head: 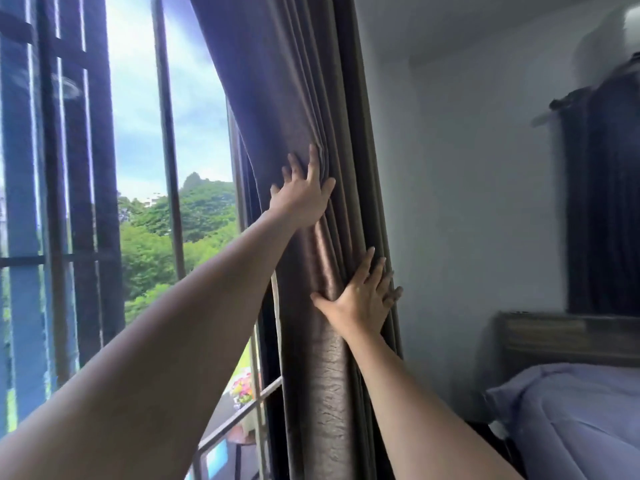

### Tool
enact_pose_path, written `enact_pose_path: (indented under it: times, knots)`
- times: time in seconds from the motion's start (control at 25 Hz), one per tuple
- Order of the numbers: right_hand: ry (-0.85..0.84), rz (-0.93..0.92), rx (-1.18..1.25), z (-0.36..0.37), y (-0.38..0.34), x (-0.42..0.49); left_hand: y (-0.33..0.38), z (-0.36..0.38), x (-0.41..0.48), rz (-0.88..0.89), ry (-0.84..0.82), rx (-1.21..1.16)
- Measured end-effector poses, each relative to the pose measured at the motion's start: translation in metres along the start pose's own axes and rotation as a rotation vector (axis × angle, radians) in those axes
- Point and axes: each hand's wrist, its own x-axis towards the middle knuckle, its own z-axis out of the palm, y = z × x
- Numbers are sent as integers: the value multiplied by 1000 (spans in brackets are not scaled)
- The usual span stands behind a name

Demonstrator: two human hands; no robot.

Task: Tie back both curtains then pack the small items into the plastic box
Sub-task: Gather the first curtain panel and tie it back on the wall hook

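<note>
A brown curtain (298, 98) hangs gathered in folds at the right side of the window, against the wall corner. My left hand (304, 192) lies flat on the folds, fingers straight and spread, pressing the cloth toward the right. Lower down, my right hand (363, 296) presses on the same bundle with straight fingers, its fingertips reaching round the curtain's right edge. No tie-back, plastic box or small items show in the head view.
The barred window (166, 150) fills the left, with trees outside. A white wall (467, 202) stands right of the curtain. A bed with a lilac sheet (575, 420) sits at lower right, below a dark hanging cloth (609, 202).
</note>
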Motion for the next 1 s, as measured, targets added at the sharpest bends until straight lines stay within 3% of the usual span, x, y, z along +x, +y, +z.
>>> enact_pose_path:
  times: [0.44,0.68,1.0]
  knots:
    - [-9,37,5,31,68,84,19,78,62,42,32,-93]
    - [-39,-51,104,68,123,155,33,143,122,0,85,-63]
    - [-217,-168,312,124,202,270,59,240,212,-111,19,-28]
